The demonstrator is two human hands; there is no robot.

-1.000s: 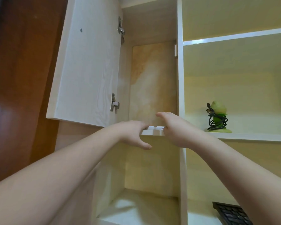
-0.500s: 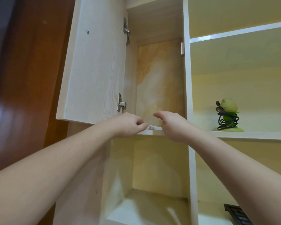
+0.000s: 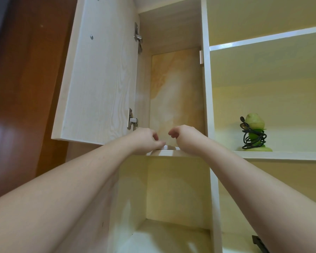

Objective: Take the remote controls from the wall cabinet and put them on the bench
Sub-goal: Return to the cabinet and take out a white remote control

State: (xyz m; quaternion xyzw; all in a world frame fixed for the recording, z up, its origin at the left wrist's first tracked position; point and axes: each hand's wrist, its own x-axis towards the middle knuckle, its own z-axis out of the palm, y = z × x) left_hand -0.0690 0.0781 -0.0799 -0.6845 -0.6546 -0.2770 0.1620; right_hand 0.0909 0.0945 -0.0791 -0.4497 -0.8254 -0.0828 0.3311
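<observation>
Two bare hands are up at the front lip of the pale laminate cabinet shelf (image 3: 169, 153), and between them we see only a thin sliver of the white plastic remote controls (image 3: 166, 147) lying flat on that shelf, right at its edge. Our left hand (image 3: 146, 139) has its fingers curled down, with fingertips on or just at the white sliver; whether it has truly gripped anything we cannot tell. Our right hand (image 3: 186, 138) is curled loosely beside it, the fingers bent inward, and its contact with the remotes is hidden.

We judge the main risk to be a drop: the shelf sits above eye level, so we are grasping nearly blind, and smooth hard plastic pulled over a slick edge could slip past the fingers and fall into the open compartment below. Taking several at once makes that likelier. The open whitewashed wood-grain cabinet door (image 3: 98, 73), with its metal hinges (image 3: 132, 121), hangs close to the left forearm and could be knocked.

On the neighbouring shelf a green rounded gadget wrapped in black cable (image 3: 254, 134) stands well apart.
</observation>
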